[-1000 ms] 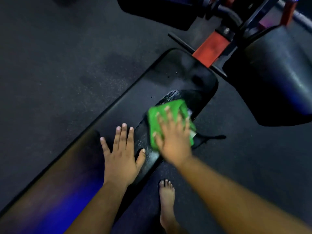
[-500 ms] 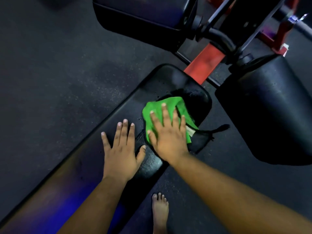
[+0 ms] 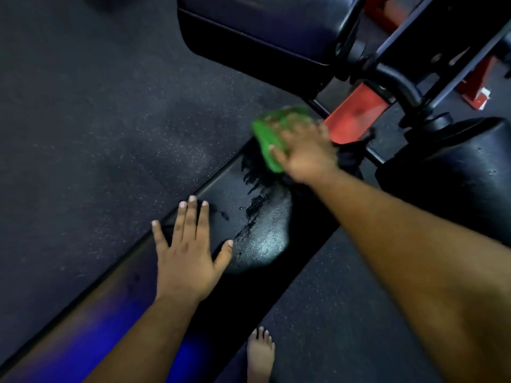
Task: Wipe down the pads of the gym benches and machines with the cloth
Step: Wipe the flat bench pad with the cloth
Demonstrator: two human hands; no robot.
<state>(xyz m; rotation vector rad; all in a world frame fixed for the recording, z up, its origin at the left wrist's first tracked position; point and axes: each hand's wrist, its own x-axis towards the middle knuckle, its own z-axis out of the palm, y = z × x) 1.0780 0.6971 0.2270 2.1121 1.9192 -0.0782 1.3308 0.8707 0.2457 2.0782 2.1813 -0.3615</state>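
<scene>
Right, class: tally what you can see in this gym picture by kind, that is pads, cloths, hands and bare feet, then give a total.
Black pads: 3 (bench pad, upper pad, right pad)
Green cloth: 1
Hands: 2 (left hand, right hand)
Bare foot: 1
Total: 7

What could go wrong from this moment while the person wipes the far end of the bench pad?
1. The right hand pushes the green cloth at the far end of the bench pad, beside the red frame part; the fingers might strike it.
2. The pad shines wet near the left hand, which could slip.
3. A bare foot stands beside the bench; drips might make the floor slippery.
</scene>
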